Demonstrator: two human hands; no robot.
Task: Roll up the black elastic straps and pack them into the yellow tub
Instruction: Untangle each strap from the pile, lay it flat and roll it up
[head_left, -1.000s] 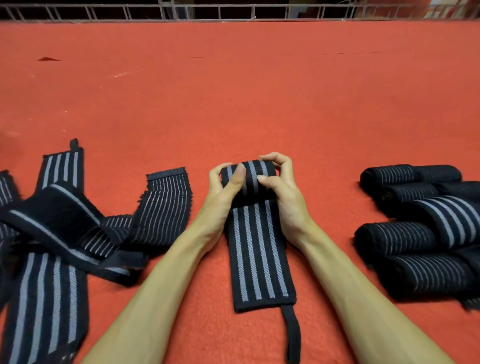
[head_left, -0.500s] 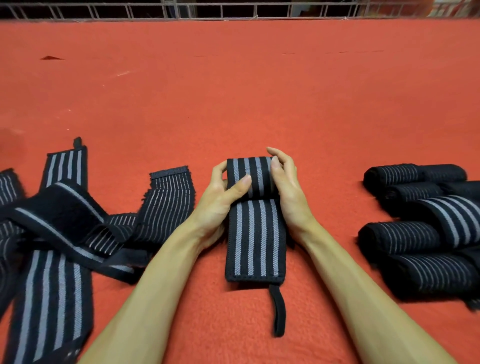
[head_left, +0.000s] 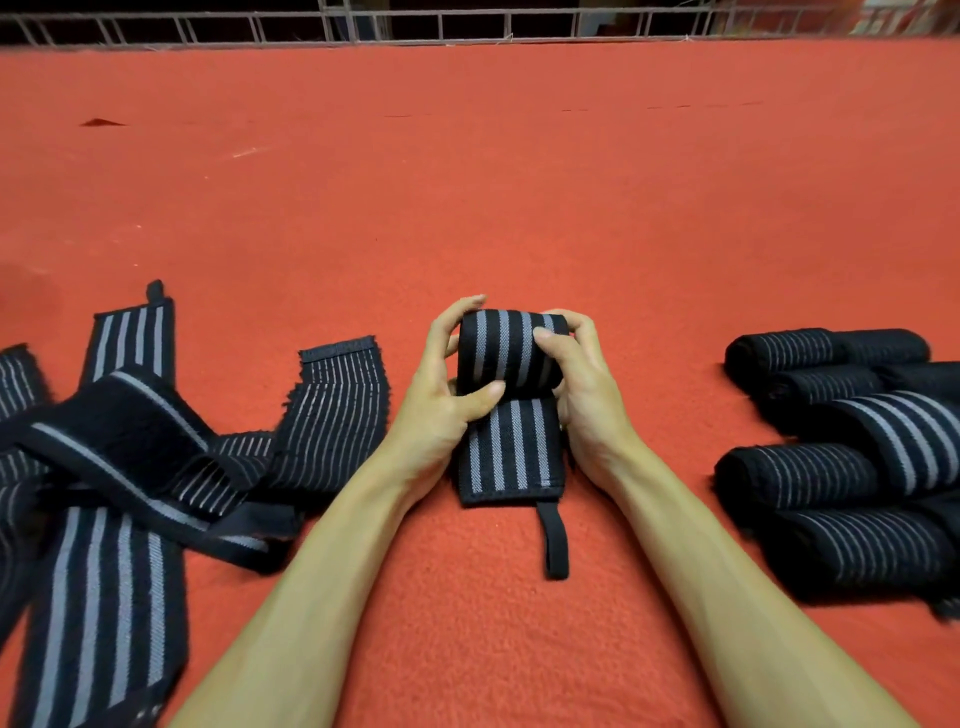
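Note:
A black elastic strap with grey stripes (head_left: 511, 358) lies in front of me on the red cloth, its far part wound into a thick roll. My left hand (head_left: 441, 395) grips the roll's left end, thumb across the front. My right hand (head_left: 582, 395) grips the right end, thumb on top of the roll. A short flat tail (head_left: 506, 457) with a thin black loop (head_left: 553, 540) trails toward me. Several rolled straps (head_left: 841, 457) lie piled at the right. Several unrolled straps (head_left: 119, 467) lie tangled at the left. No yellow tub is in view.
The red cloth surface (head_left: 467, 182) stretches far ahead of my hands. A metal railing (head_left: 467, 26) runs along its far edge. A small dark scrap (head_left: 101, 122) lies at the far left.
The roll has grown thicker and the flat tail has shortened, drawn toward the roll. Both hands have turned the roll and shifted their grip on it.

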